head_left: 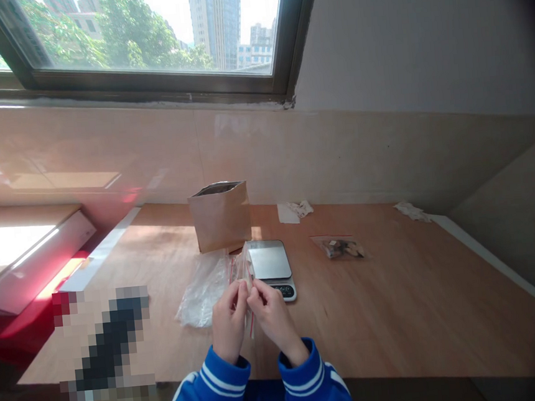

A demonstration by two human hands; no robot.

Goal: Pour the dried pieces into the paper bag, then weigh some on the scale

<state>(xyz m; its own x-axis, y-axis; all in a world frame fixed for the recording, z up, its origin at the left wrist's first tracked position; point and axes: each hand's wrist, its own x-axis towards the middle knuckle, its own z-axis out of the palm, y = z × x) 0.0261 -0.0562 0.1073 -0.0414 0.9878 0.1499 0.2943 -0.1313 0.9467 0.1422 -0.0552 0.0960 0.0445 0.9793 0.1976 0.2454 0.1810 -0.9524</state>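
Blue, white-striped cuffs (226, 380); seemingly red-edged bag (243, 264)

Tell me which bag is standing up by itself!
The brown kraft-paper bag, open on top. The zip bag at right and clear plastic bag at left lie down; left hand and right hand hold another plastic bag.

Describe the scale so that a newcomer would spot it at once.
On the wooden table under the window, find the upright brown paper bag. The scale sits in front of it and to the right, partly hidden by the right hand. Unlike the clear bags nearby, it is white and boxy, with a flat silvery top and dark front panel.
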